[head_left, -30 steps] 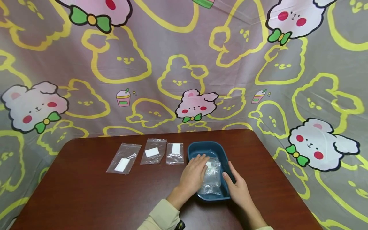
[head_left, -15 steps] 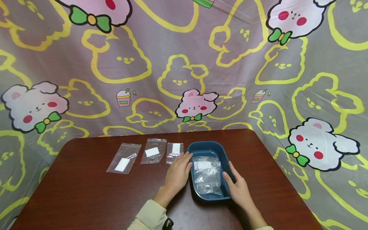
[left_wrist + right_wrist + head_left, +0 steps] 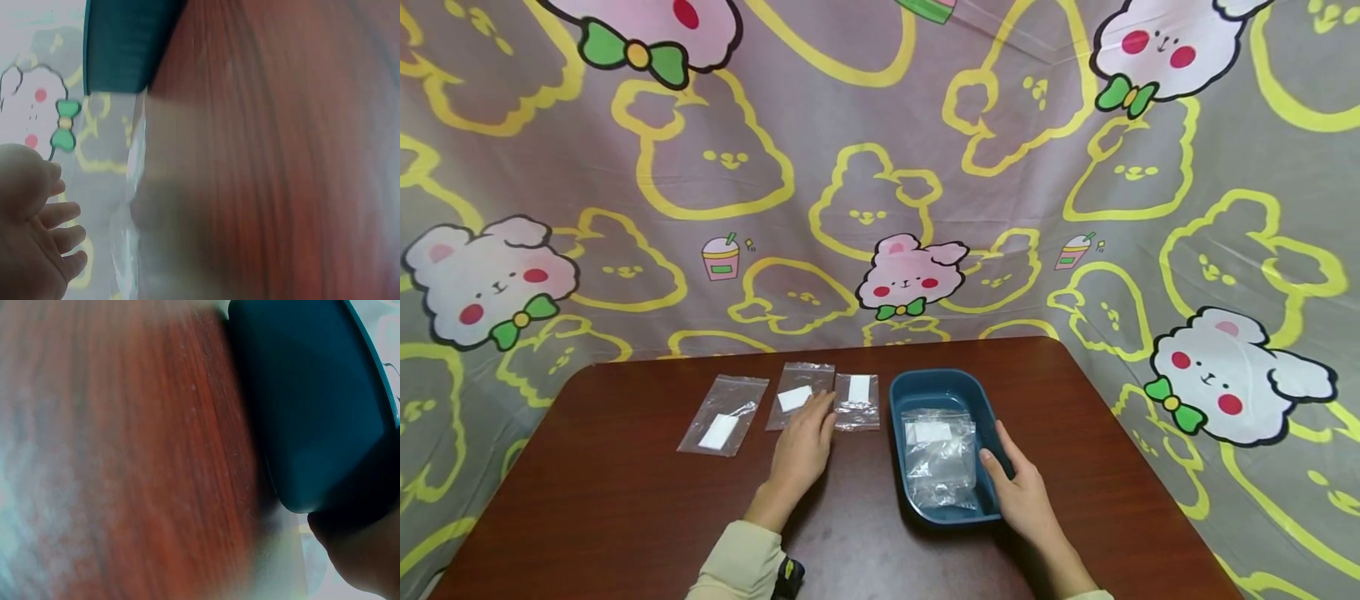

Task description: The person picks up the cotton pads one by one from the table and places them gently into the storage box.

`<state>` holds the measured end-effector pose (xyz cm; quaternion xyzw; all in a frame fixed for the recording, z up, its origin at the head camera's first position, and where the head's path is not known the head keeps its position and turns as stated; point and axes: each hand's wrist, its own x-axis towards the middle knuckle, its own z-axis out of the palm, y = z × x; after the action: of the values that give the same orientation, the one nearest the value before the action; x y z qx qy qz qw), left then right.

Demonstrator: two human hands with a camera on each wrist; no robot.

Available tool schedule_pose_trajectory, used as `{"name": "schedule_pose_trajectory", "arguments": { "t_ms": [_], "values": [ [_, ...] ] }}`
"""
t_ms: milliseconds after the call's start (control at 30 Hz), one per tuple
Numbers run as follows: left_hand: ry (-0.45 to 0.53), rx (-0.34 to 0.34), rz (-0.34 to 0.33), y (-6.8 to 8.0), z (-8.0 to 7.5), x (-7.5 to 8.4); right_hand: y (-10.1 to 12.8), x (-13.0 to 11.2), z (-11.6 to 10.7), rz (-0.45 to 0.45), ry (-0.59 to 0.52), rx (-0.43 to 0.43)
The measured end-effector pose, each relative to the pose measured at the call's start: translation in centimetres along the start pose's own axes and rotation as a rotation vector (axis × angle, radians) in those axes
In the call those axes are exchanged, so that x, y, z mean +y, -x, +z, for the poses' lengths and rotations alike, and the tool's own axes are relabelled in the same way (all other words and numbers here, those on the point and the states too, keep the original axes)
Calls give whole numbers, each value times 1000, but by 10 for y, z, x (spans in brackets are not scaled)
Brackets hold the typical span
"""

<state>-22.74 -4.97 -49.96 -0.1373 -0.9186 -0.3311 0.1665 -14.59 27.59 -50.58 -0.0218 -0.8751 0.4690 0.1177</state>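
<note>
My left hand [image 3: 803, 446] is over the table with its fingertips at the right lower part of the middle zip bag [image 3: 780, 419], which holds a white block [image 3: 794, 398]. In the left wrist view, the fingers [image 3: 62, 240] are loosely bent with nothing between them; I cannot tell if they touch the bag. My right hand [image 3: 1028, 500] grips the right wall of a blue plastic bin [image 3: 936, 379], thumb over the rim and fingers outside. Inside the bin lie clear zip bags [image 3: 942, 462], overlapping, with a white block [image 3: 932, 432] showing in the top one.
A zip bag with a white block [image 3: 718, 432] lies at the left on the brown table [image 3: 625, 500]. Another bagged white block [image 3: 859, 389] lies between the middle bag and the bin. A patterned cloth [image 3: 805, 208] stands behind the table and along its sides.
My left hand has come out of the bin and moved left, past its rim, to the middle zip bag. The right hand and the bin have stayed put.
</note>
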Motion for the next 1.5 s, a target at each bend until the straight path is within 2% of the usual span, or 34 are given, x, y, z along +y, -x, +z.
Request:
{"name": "schedule_pose_trajectory", "arguments": {
  "t_ms": [367,600,767,900,1133,1267,1500],
  "values": [
    [-64,38,-71,0,-37,-54,1,2,0,42,-3,-28],
    [-67,-13,-121,-3,-63,-73,2,1,0,48,7,-25],
    [-74,-61,-147,-7,-74,-87,3,3,2,42,7,-23],
    [-106,-95,-160,-11,-79,-100,4,2,2,49,2,-20],
    [-99,-195,-243,-13,-82,-118,4,0,1,52,3,-13],
    [-82,-217,-252,-12,-79,-124,3,0,1,46,4,-14],
    [-106,-237,-258,-8,-73,-130,1,-1,2,36,8,-19]
  ]
}}
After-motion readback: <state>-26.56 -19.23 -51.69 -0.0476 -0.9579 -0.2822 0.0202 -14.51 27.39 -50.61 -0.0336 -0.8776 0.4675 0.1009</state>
